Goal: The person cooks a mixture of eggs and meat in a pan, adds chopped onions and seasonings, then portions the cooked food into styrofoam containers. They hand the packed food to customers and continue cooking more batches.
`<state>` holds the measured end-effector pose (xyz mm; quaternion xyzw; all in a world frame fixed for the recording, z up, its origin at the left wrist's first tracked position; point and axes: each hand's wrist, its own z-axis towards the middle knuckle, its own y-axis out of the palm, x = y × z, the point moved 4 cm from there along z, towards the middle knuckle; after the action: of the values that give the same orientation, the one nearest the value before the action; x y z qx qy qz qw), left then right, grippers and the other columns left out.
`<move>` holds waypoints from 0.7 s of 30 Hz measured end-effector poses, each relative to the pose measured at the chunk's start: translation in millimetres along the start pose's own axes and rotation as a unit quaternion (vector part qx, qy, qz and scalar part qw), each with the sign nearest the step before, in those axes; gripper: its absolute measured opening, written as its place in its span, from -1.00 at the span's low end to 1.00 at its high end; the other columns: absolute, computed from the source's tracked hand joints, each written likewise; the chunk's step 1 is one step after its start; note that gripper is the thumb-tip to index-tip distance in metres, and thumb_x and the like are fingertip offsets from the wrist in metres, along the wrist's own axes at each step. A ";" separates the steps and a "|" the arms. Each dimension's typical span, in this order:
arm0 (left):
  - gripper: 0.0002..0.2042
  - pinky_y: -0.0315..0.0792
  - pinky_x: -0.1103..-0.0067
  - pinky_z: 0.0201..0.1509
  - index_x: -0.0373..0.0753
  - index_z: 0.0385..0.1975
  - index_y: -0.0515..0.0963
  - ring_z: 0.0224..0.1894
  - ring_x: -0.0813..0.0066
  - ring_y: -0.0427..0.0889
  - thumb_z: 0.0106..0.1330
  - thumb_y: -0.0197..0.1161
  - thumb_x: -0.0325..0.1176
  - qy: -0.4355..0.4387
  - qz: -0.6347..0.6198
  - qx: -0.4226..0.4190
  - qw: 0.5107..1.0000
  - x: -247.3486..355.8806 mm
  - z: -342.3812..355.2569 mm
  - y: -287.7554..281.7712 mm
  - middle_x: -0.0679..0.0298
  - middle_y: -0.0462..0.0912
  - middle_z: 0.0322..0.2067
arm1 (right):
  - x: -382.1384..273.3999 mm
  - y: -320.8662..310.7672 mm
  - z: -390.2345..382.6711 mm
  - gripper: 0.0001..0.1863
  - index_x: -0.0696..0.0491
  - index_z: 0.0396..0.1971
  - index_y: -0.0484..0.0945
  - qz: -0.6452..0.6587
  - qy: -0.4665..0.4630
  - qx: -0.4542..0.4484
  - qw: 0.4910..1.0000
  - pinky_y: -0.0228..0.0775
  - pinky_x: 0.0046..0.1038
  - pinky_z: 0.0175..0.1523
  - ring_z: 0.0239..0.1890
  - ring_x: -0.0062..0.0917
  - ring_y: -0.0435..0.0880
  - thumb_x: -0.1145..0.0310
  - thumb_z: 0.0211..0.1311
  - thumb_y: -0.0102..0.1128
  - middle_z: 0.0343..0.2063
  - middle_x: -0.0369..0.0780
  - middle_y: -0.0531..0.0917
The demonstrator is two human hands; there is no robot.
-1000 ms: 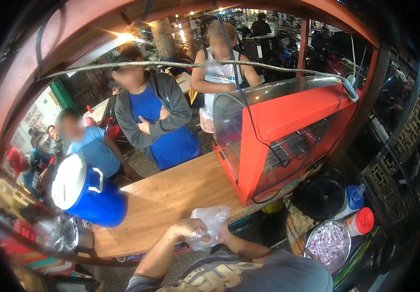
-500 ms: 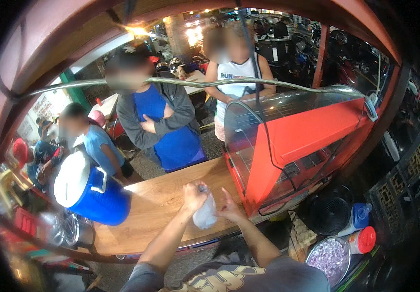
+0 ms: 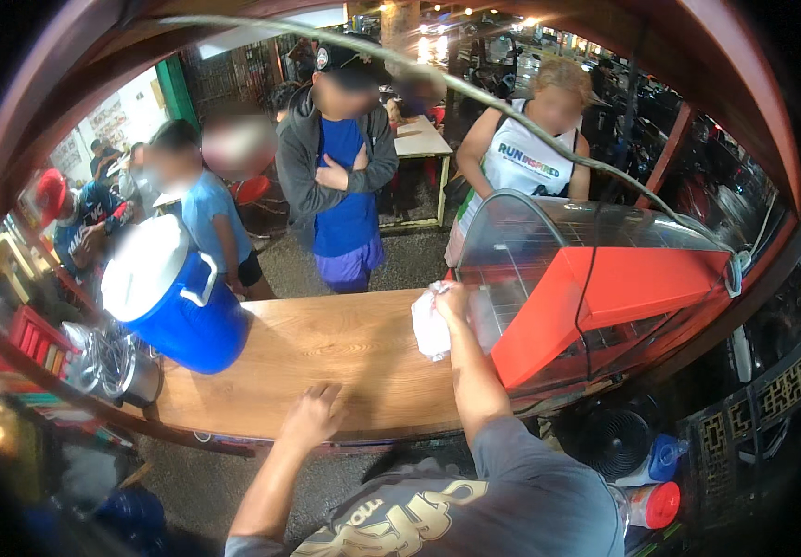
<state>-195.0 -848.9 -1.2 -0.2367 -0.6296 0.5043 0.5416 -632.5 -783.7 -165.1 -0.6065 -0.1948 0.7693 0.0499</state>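
Observation:
My right hand [image 3: 451, 301] is stretched forward over the wooden counter [image 3: 326, 334], its fingers closed round the gathered top of a whitish plastic bag [image 3: 432, 332]. The bag hangs down beside the glass display case; what is inside cannot be made out. Over the counter's near edge, my left hand [image 3: 311, 414] holds nothing, with its fingers loosely stretched and slightly bent.
A blue drink cooler [image 3: 192, 320] with a white lid stands at the counter's left end. On the right is a red-framed display case [image 3: 595, 297]. A cable [image 3: 475, 93] crosses above. Several people stand beyond the counter, and a red-lidded container [image 3: 656, 506] sits lower right.
The bag has moved forward and right, passing from my left hand to my right. My left hand has drawn back toward the near edge. The view has shifted.

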 end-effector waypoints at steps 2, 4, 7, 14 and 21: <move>-0.50 0.49 0.24 0.14 -0.27 0.08 0.52 0.11 -0.06 0.56 0.10 0.39 -0.31 -0.030 -0.022 -0.003 0.999 -17.7 -47.7 1.7 -0.05 0.58 0.05 | 5.6 2.0 9.3 -0.91 0.10 -0.42 0.71 0.047 0.019 -0.024 0.998 0.52 -0.32 -0.29 -0.46 -0.39 0.71 0.42 0.09 0.38 -0.49 -0.10 0.71; -0.52 0.48 0.25 0.16 -0.29 0.05 0.54 0.12 -0.06 0.56 0.10 0.40 -0.31 -0.075 -0.106 0.023 0.991 -35.0 -98.3 4.9 -0.07 0.59 0.04 | 0.4 -8.1 12.2 -0.86 0.08 -0.38 0.72 -0.011 0.030 -0.031 0.999 0.56 -0.23 -0.10 -0.31 -0.26 0.75 0.37 0.05 0.38 -0.38 -0.04 0.74; -0.54 0.45 0.25 0.20 -0.27 0.05 0.56 0.13 -0.05 0.55 0.13 0.40 -0.27 -0.207 -0.128 0.010 0.970 -66.5 -168.1 23.6 -0.10 0.58 0.04 | -35.3 -41.3 -1.4 -0.69 0.10 -0.25 0.69 -0.199 -0.071 0.053 0.976 0.53 -0.18 -0.02 -0.19 -0.16 0.72 0.20 0.10 0.31 -0.32 -0.03 0.74; -0.76 0.59 0.15 -0.11 -0.33 -0.21 0.54 -0.12 -0.05 0.68 0.21 0.17 -0.32 -0.380 -0.007 0.082 0.921 -80.7 -302.2 76.7 -0.05 0.63 -0.17 | -92.3 19.3 -174.6 -0.40 0.30 0.20 0.38 -0.242 -0.248 -0.179 0.921 0.14 -0.13 0.40 0.31 -0.01 0.33 0.26 0.26 0.27 0.20 0.16 0.44; -0.94 0.59 0.33 -0.35 -0.20 -0.47 0.54 -0.42 0.24 0.69 0.08 0.20 -0.40 -0.449 0.174 0.266 0.835 -50.4 -437.0 3.5 0.17 0.58 -0.49 | -77.8 104.3 -459.7 -0.60 0.20 -0.18 0.70 -0.166 -0.373 -0.691 0.597 0.57 -0.24 -0.02 -0.21 -0.12 0.74 0.24 0.03 0.41 -0.35 -0.01 0.74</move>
<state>221.6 -724.6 -68.2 0.0632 -0.5937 0.7891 0.1446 -157.8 -794.0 -218.3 -0.0776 -0.7669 0.5422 -0.3345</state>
